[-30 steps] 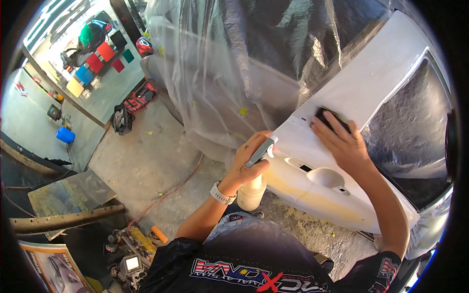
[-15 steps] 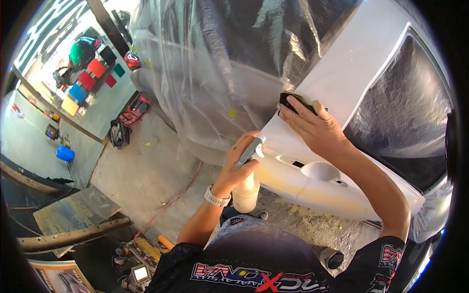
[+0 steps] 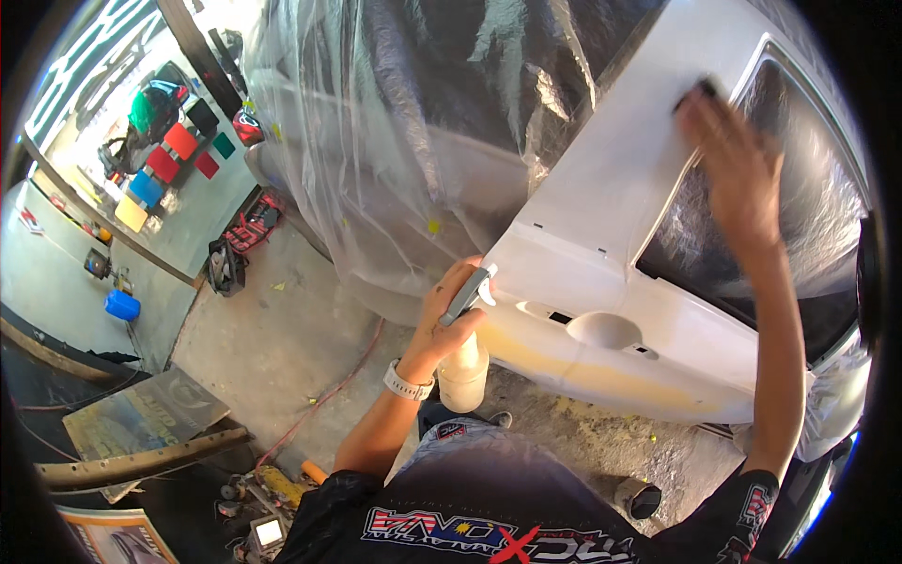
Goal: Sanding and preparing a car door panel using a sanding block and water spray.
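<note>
My left hand (image 3: 452,312) is closed round the neck of a spray bottle (image 3: 463,378) with a grey-and-white trigger head and a cloudy, pale body. The bottle is roughly upright beside the front edge of a white car door (image 3: 564,273). Up on the pillar next to the window frame, my right hand (image 3: 738,174) is smeared by motion. Under its fingertips is a black sanding block (image 3: 705,91), mostly hidden by the hand. The door carries yellowish patches and a hollowed handle recess (image 3: 606,329).
Clear plastic sheeting (image 3: 366,160) drapes the car to the left of the door. A dark film covers the window opening (image 3: 742,226). An open tool bag (image 3: 249,226) and a red hose (image 3: 319,409) lie on the concrete floor. A blue container (image 3: 122,304) stands farther left.
My right hand has swept up and away along the pillar with the sanding block, from the door's upper front corner. My left hand and the spray bottle have shifted slightly left in the picture.
</note>
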